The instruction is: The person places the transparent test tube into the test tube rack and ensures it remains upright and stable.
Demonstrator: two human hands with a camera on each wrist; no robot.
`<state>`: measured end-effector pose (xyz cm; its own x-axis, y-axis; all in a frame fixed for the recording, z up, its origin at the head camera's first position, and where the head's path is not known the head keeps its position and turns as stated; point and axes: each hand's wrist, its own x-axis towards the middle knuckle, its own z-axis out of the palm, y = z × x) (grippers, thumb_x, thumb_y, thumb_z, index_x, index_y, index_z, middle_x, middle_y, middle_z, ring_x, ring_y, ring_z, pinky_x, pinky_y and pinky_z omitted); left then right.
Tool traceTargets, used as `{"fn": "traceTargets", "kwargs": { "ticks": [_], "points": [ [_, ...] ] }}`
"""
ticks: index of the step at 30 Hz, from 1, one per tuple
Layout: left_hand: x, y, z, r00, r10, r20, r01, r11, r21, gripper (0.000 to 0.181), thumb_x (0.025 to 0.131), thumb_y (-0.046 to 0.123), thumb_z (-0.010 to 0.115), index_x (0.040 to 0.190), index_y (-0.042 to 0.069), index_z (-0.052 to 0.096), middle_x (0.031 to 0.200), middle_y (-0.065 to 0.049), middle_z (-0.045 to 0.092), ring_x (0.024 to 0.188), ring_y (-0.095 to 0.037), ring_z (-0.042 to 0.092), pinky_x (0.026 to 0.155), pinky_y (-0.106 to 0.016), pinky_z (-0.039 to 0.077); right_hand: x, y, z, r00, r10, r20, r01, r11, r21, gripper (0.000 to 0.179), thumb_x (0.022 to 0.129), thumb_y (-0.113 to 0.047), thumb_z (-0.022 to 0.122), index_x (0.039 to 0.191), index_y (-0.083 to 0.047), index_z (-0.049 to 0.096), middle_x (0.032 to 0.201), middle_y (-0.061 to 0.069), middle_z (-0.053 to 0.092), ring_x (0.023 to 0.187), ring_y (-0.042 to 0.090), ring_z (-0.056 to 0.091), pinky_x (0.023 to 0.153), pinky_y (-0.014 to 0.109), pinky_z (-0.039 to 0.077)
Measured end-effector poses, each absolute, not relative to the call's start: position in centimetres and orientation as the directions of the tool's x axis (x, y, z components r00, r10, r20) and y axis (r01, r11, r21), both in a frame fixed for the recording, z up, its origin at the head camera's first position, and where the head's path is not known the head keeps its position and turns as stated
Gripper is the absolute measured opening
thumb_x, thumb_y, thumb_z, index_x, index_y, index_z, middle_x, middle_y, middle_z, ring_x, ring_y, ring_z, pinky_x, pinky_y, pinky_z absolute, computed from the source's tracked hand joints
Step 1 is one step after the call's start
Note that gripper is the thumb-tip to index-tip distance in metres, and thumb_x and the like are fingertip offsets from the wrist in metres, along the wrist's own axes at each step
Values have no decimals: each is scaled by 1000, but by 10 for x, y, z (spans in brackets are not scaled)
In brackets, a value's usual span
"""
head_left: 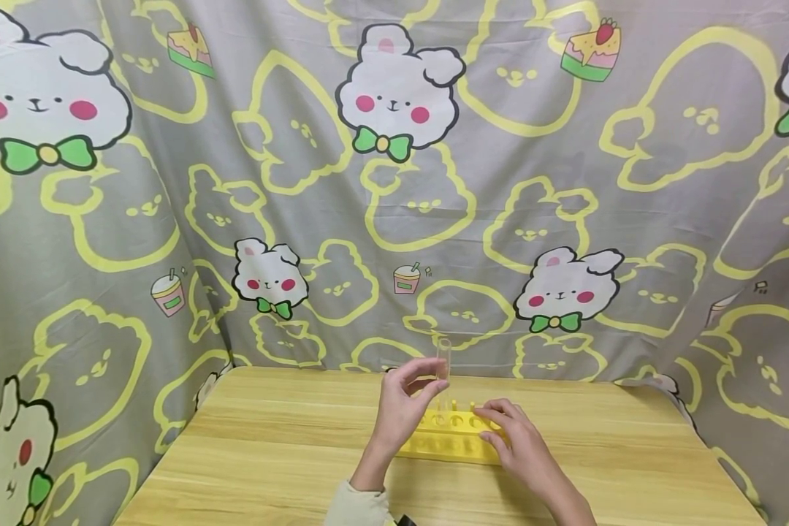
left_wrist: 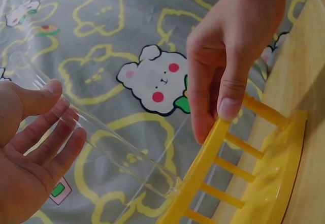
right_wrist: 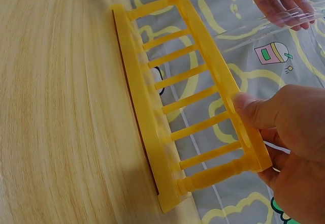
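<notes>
A clear test tube (head_left: 443,361) stands nearly upright over a yellow test tube rack (head_left: 448,447) in the head view. My left hand (head_left: 399,405) pinches the tube's upper part between thumb and fingertips. In the left wrist view, the lower end of the tube (left_wrist: 129,150) is right at the rack's top board (left_wrist: 195,178). The right hand (head_left: 524,447) holds the right end of that board, thumb on the near side and fingers beyond. From the right wrist, the rack's base (right_wrist: 137,102) shows on the wooden table, with slim posts rising to the holed top board.
Light wood table (head_left: 289,438) lies under the rack. Behind it and along both sides hangs a grey curtain (head_left: 315,212) printed with white bunnies and yellow outlines. A pale sleeve (head_left: 358,504) covers the left forearm.
</notes>
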<state>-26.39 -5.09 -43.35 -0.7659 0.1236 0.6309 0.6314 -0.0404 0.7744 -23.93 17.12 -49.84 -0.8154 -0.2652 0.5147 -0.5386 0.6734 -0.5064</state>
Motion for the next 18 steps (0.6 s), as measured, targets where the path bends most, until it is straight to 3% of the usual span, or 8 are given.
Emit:
{"fn": "traceTargets", "kwargs": {
  "ticks": [7, 18],
  "points": [
    [-265, -52, -438, -746, 119, 655, 656, -40, 754, 22, 91, 2, 77, 112, 0, 73, 108, -16, 74, 97, -37, 72, 86, -43, 61, -239, 172, -498, -807, -267, 526, -547, 672, -499, 38, 84, 1, 81, 121, -6, 74, 117, -1, 64, 112, 20, 59, 89, 42, 58],
    [-265, -53, -443, -763, 113, 636, 637, -38, 770, 22, 90, 1, 78, 112, 1, 73, 108, -14, 74, 97, -34, 72, 86, -47, 61, -240, 172, -499, -793, -271, 546, -561, 674, -481, 38, 84, 2, 81, 120, -6, 74, 115, -1, 65, 111, 19, 59, 88, 41, 58]
  ]
}}
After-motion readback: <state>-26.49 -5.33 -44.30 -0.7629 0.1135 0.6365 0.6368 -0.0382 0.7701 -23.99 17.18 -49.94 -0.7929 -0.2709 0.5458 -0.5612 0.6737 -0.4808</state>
